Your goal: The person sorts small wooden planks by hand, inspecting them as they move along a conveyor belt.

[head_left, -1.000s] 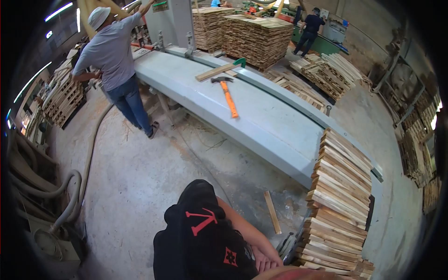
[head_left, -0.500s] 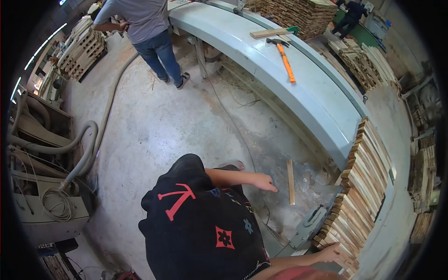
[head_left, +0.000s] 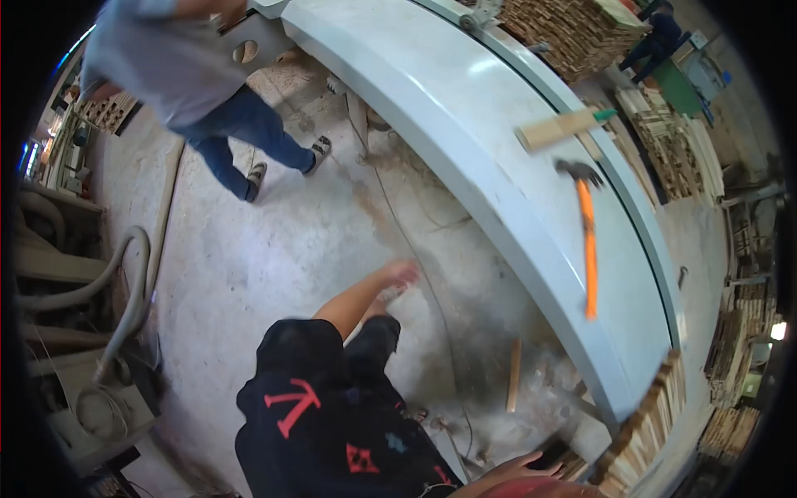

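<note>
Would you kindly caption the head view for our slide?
Orange-handled hammer on a pale table, wooden slats at its near end.

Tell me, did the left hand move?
Yes. The left hand moved away from the stick on the floor. Half a second ago it showed right beside the stick; now there's a much wider gap.

Left hand: centre, blurred, over floor
Right hand: bottom right, near board row
Hammer: right side, on pale machine bed, orange handle down
Co-worker: upper left, standing
</note>
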Motion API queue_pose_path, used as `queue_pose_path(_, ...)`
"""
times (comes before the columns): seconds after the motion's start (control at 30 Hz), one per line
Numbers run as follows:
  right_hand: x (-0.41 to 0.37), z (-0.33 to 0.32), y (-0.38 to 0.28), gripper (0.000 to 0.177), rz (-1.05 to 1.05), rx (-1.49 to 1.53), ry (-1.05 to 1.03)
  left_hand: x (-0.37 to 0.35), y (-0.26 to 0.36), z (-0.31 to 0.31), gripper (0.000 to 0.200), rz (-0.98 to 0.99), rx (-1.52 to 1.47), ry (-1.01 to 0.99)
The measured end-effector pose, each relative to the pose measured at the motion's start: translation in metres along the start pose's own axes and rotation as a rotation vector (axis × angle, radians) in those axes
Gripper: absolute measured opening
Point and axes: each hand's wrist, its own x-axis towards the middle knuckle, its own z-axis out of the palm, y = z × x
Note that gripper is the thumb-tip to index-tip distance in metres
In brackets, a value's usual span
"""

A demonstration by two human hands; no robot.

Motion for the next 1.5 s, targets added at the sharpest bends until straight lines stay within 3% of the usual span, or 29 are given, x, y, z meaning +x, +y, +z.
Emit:
queue_pose_path(0.03,0.022,0.003,-0.062,0.052,-0.131,0.082,-0.038,0.052,-0.003,-0.061,0.033,0.169,0.157,0.304)
queue_pose_path(0.07,0.038,0.009,-0.133,0.049,-0.105,0.144,-0.105,0.049,0.042,-0.102,0.032,0.084,0.014,0.520)
queue_pose_path(0.1,0.056,0.012,-0.196,0.047,-0.161,0.330,-0.199,0.059,0.073,-0.144,0.034,0.197,-0.114,0.695)
queue_pose_path(0.13,0.076,0.018,-0.256,0.048,-0.230,0.581,-0.250,0.071,0.106,-0.192,0.036,0.239,-0.192,0.747)
queue_pose_path(0.2,0.118,0.020,-0.339,0.040,-0.646,0.600,-0.306,0.088,0.173,-0.263,0.035,0.255,-0.403,0.879)
queue_pose_path(0.23,0.133,0.032,-0.378,0.037,-0.808,0.667,-0.318,0.096,0.199,-0.304,0.029,0.290,-0.380,0.836)
queue_pose_path(0.27,0.143,0.046,-0.412,0.031,-0.861,0.712,-0.314,0.105,0.223,-0.338,0.029,0.273,-0.310,0.811)
queue_pose_path(0.3,0.149,0.059,-0.442,0.034,-0.875,0.732,-0.313,0.112,0.256,-0.341,0.032,0.493,-0.614,0.913)
queue_pose_path(0.37,0.146,0.073,-0.507,0.038,-0.755,0.675,-0.399,0.142,0.278,-0.404,0.043,0.538,-0.639,0.858)
queue_pose_path(0.4,0.146,0.071,-0.522,0.040,-0.659,0.617,-0.414,0.165,0.275,-0.445,0.047,0.559,-0.654,0.733)
queue_pose_path(0.43,0.140,0.075,-0.525,0.043,-0.658,0.559,-0.350,0.180,0.301,-0.454,0.054,0.670,-0.676,0.487)
queue_pose_path(0.47,0.134,0.085,-0.526,0.047,-0.668,0.493,-0.281,0.197,0.324,-0.463,0.055,0.674,-0.687,0.404)
queue_pose_path(0.67,0.141,0.084,-0.526,0.047,-0.618,0.518,-0.317,0.219,0.371,-0.509,0.061,0.477,-0.672,0.568)
queue_pose_path(0.9,0.145,0.079,-0.518,0.046,-0.586,0.520,-0.327,0.238,0.408,-0.513,0.070,0.306,-0.504,0.642)
queue_pose_path(1.07,0.140,0.081,-0.511,0.045,-0.541,0.649,-0.325,0.191,0.333,-0.460,0.078,0.146,-0.440,0.653)
queue_pose_path(1.17,0.138,0.082,-0.507,0.046,-0.542,0.764,-0.332,0.160,0.216,-0.376,0.083,-0.156,-0.336,0.362)
queue_pose_path(1.2,0.137,0.080,-0.498,0.047,-0.544,0.798,-0.334,0.143,0.172,-0.320,0.061,-0.096,0.041,0.348)
queue_pose_path(1.23,0.135,0.074,-0.487,0.048,-0.569,0.819,-0.316,0.144,0.129,-0.302,0.065,-0.176,0.326,-0.177)
queue_pose_path(1.27,0.131,0.068,-0.473,0.048,-0.594,0.839,-0.301,0.149,0.109,-0.248,0.058,-0.707,0.102,-0.262)
queue_pose_path(1.3,0.126,0.063,-0.455,0.049,-0.624,0.862,-0.287,0.097,0.115,-0.156,0.051,-0.699,0.275,-0.304)
queue_pose_path(1.33,0.115,0.056,-0.431,0.047,-0.560,0.913,-0.354,0.048,0.138,-0.065,0.049,-0.773,0.501,-0.484)
queue_pose_path(1.4,0.076,0.039,-0.374,0.044,-0.447,1.038,-0.486,0.005,0.131,0.047,0.050,-0.592,0.752,-0.943)
queue_pose_path(1.5,0.000,0.012,-0.263,0.039,-0.082,0.908,-0.747,-0.032,0.107,0.183,0.051,-0.070,0.832,-1.463)
